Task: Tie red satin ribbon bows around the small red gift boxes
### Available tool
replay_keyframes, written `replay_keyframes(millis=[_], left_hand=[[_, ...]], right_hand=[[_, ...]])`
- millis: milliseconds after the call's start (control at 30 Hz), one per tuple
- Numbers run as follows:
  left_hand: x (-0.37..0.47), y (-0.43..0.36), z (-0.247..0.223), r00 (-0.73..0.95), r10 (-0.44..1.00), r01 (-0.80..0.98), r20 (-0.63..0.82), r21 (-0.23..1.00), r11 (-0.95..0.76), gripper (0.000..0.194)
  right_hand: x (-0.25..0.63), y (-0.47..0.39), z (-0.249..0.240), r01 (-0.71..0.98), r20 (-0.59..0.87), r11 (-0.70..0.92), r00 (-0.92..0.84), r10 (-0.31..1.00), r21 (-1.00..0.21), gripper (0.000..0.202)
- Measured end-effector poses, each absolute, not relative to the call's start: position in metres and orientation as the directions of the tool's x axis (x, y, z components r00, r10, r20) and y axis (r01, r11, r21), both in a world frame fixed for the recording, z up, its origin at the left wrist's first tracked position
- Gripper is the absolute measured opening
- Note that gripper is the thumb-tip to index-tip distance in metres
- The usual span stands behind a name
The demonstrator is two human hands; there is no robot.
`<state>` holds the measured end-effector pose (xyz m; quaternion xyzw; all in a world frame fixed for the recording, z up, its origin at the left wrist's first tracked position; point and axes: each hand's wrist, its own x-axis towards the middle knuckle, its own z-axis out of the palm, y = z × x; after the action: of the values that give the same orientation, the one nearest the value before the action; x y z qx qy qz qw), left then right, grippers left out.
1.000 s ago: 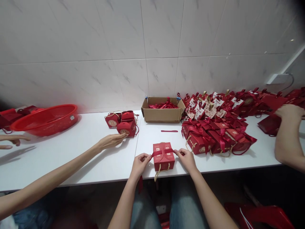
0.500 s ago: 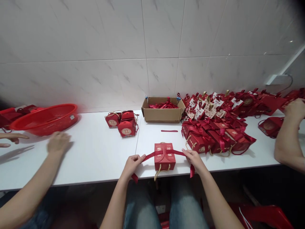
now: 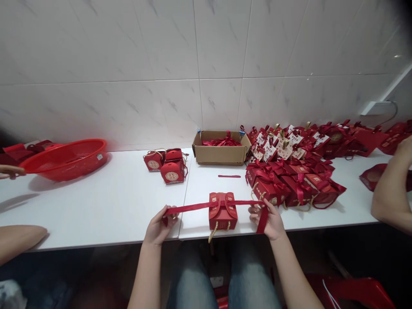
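Observation:
In front of me near the table edge sits a small red gift box (image 3: 222, 218) with gold rope handles. A dark red ribbon (image 3: 189, 207) passes through its top and stretches out to both sides. My left hand (image 3: 161, 225) pinches the ribbon's left end, well out from the box. On the other side my right hand (image 3: 268, 218) pinches the right part, and a loose tail hangs below its fingers. Behind the box a short strip of ribbon (image 3: 229, 176) lies flat on the white table (image 3: 122, 206).
Several red boxes (image 3: 172, 172) stand left of centre. A cardboard box (image 3: 220, 155) of ribbons sits by the wall. Bow-tied boxes (image 3: 299, 189) and tagged ones crowd the right. At far left are a red basin (image 3: 69, 161) and a person's arm (image 3: 19, 242); another arm (image 3: 391, 193) is far right.
My hands have moved apart, the left one farthest, drawing the ribbon longer and straighter. The box's top flaps have bulged upward. The arm on the left has pulled back, and the basin has shifted slightly.

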<state>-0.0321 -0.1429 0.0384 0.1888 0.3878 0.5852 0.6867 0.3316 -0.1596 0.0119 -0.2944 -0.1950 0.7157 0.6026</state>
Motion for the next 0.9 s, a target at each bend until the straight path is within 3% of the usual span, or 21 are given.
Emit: replay_keyframes(millis=[133,233,300,433,600,700,800,900], left_hand=[[-0.032,-0.141,0.04,0.067,0.968,-0.8,-0.24,0.567,0.196,0.022],[-0.026,-0.136,0.048,0.092,0.987,-0.858,-0.13,0.492,0.145,0.022],[-0.019,-0.133,0.059,0.096,0.991,-0.865,-0.089,0.485,0.128,0.022],[-0.005,-0.127,0.09,0.095,0.995,-0.83,0.016,0.553,0.07,0.029],[0.014,-0.124,0.128,0.027,0.975,-0.654,0.222,0.741,-0.15,0.048],[0.032,-0.123,0.144,-0.058,0.938,-0.459,0.343,0.825,-0.33,0.032],[0.053,-0.123,0.157,-0.111,0.899,-0.254,0.424,0.862,-0.438,0.025],[0.074,-0.122,0.169,-0.098,0.892,-0.193,0.44,0.871,-0.451,0.038]], right_hand=[[0.334,-0.159,0.012,-0.829,-0.123,-0.151,-0.1,0.987,-0.538,0.021],[0.336,-0.157,0.017,-0.835,-0.028,-0.059,-0.052,0.998,-0.547,0.011],[0.337,-0.154,0.023,-0.815,0.019,-0.009,-0.024,1.0,-0.579,0.017],[0.337,-0.147,0.045,-0.694,0.088,0.094,0.044,0.995,-0.714,0.029],[0.328,-0.139,0.083,-0.372,0.259,0.335,0.241,0.935,-0.866,0.02],[0.316,-0.133,0.105,-0.207,0.376,0.445,0.301,0.876,-0.872,0.019],[0.301,-0.128,0.126,-0.172,0.442,0.508,0.314,0.84,-0.844,0.027],[0.288,-0.124,0.144,-0.216,0.42,0.47,0.241,0.875,-0.856,0.047]])
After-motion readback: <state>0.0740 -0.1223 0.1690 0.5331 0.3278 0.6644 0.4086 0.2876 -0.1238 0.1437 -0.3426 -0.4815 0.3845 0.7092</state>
